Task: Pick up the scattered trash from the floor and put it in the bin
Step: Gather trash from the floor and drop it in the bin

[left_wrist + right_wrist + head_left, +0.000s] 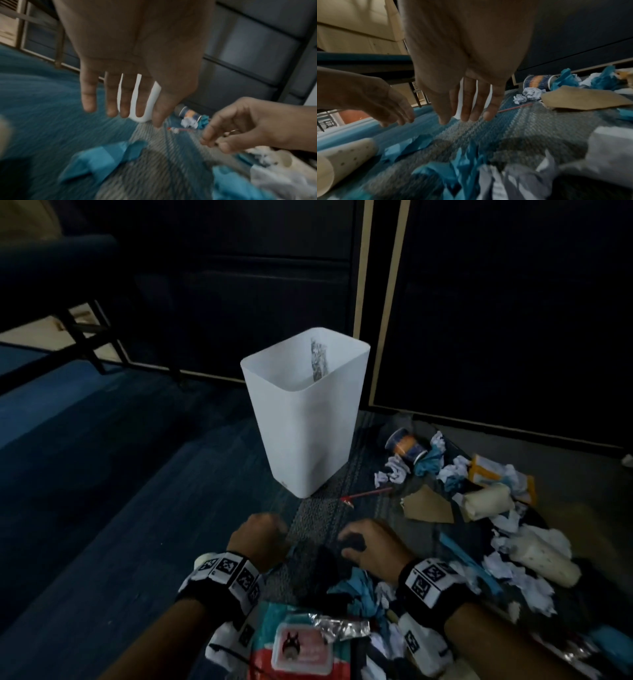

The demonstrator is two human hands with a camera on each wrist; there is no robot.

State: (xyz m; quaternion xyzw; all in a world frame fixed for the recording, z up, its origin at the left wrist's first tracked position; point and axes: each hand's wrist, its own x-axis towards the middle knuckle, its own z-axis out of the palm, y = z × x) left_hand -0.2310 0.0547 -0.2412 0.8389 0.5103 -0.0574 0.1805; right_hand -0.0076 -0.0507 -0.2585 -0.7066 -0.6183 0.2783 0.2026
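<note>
A tall white bin (305,412) stands on the carpet ahead of me, with a silvery crumpled strip (318,361) against its inner wall. Both hands hover low over the floor in front of it. My left hand (270,529) is empty, its fingers (125,102) straight and spread. My right hand (352,542) is empty too, with fingers (465,108) pointing down just above the carpet. Crumpled blue paper (356,587) lies right under my right wrist. Another blue wad (102,159) lies below my left hand.
Trash is heaped to the right: a paper cup (406,446), white paper balls (394,474), a cardboard scrap (428,505), tissue rolls (486,501) and a red stick (366,494). A wipes packet (301,648) lies near me. Dark cabinets (513,320) stand behind the bin, and chair legs (89,344) at far left.
</note>
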